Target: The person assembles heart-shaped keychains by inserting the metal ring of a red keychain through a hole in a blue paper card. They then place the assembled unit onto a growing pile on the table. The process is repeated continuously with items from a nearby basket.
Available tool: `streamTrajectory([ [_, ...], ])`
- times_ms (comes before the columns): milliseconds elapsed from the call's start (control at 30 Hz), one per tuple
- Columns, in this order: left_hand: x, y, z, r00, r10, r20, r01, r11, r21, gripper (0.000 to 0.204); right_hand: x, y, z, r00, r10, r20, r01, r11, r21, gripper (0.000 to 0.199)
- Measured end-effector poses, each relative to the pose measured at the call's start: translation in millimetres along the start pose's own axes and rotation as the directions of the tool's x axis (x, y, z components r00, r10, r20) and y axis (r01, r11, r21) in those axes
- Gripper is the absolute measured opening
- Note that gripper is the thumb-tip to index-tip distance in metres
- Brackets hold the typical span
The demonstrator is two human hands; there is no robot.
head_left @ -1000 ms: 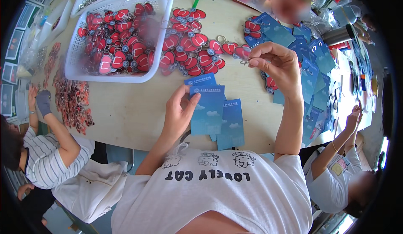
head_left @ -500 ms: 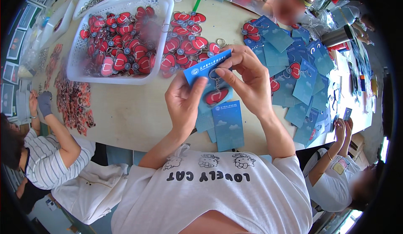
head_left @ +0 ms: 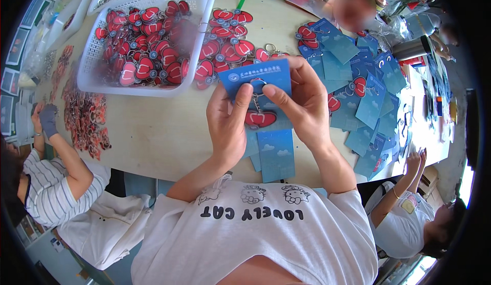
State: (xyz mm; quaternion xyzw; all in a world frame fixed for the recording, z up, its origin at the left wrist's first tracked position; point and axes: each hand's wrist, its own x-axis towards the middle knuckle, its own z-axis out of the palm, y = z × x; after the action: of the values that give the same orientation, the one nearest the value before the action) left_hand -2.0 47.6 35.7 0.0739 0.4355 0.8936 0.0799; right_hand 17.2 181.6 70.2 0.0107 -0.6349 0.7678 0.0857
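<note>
Above the desk's near edge, the left hand (head_left: 227, 124) and right hand (head_left: 302, 103) both grip a blue rectangular paper card (head_left: 255, 78) with a red heart-shaped keyring charm (head_left: 260, 119) hanging from it, so mounting seems underway, and seating the ring squarely likely comes next.

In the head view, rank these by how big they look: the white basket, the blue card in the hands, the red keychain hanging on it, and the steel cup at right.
1. White basket
2. Blue card
3. and 4. Steel cup and red keychain look alike; the cup sits near the bent rim, so unsure.
</note>
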Motion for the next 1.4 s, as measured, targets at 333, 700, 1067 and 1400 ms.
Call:
streamTrajectory([
  [333, -0.6, -5.7, -19.8, 0.986, -0.072, 0.150, 0.022, 0.950, 0.311, 0.042, 8.4, -4.9, -37.7, 1.000, 0.012, -0.005, -0.013, 0.957, -0.290, 0.049],
  [700, -17.2, -25.9, -32.7, 0.898, -0.046, 0.438, -0.440, -0.110, 0.891, 0.064, 72.9, 7.0, -267.6, 0.776, -0.525, -0.349, -0.290, 0.195, -0.937, 0.052],
  [1067, -20.6, -28.6, -30.9, 0.777, -0.302, 0.552, -0.579, 0.003, 0.816, 0.064, 86.2, 77.9, -91.6, 0.938, -0.290, 0.188, 0.237, 0.142, -0.961, 0.030],
  [1400, -20.9, -24.2, -25.2, 0.764, -0.242, 0.598, -0.463, 0.439, 0.770, 0.036, 97.4, 75.6, -102.2, 0.986, 0.164, 0.010, -0.096, 0.624, -0.776, 0.021],
])
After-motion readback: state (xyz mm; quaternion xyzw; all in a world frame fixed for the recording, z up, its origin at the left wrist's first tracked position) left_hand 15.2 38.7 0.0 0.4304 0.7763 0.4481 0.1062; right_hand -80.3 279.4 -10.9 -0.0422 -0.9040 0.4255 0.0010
